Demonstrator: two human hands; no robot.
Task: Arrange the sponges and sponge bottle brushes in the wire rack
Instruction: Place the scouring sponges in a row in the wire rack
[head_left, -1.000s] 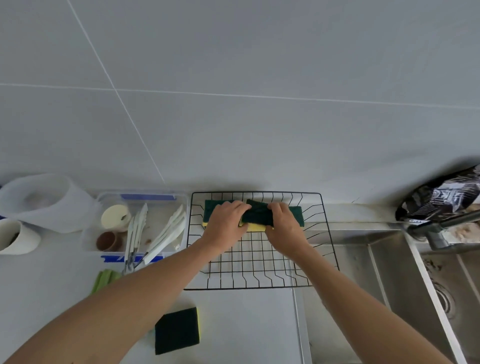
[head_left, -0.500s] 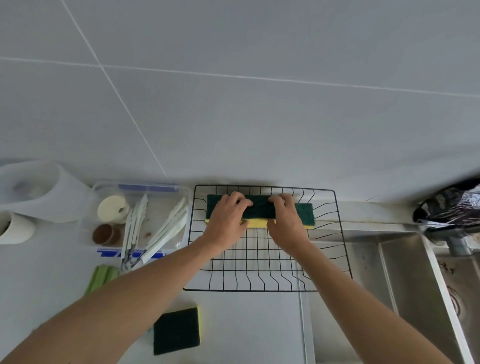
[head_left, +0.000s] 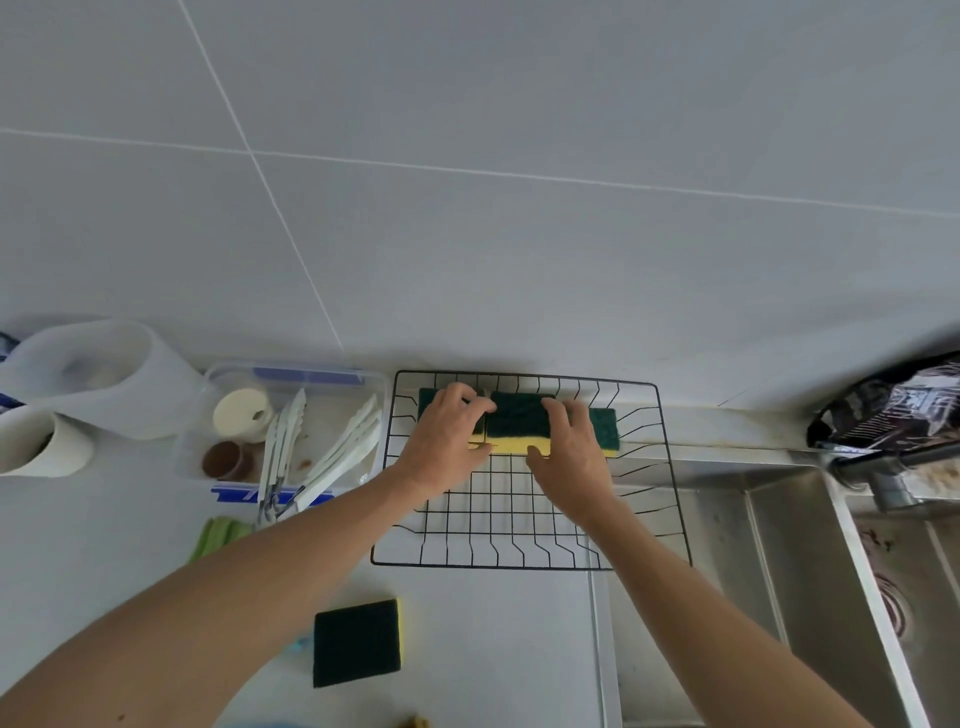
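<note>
We were lining up the sponges (head_left: 519, 422) along the back of the wire rack (head_left: 670, 467). Our left hand (head_left: 445, 435) rested on the left one; our right hand (head_left: 569, 448) pinched the middle one. Next, we judged, came the sponge on the counter (head_left: 357, 642).

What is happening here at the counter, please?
A person is lining up green-and-yellow sponges along the back of the wire rack. The left hand rests on the left sponge, and the right hand holds the middle sponge. A third sponge lies at the right of the row. One more sponge lies on the counter, outside the rack.
</note>
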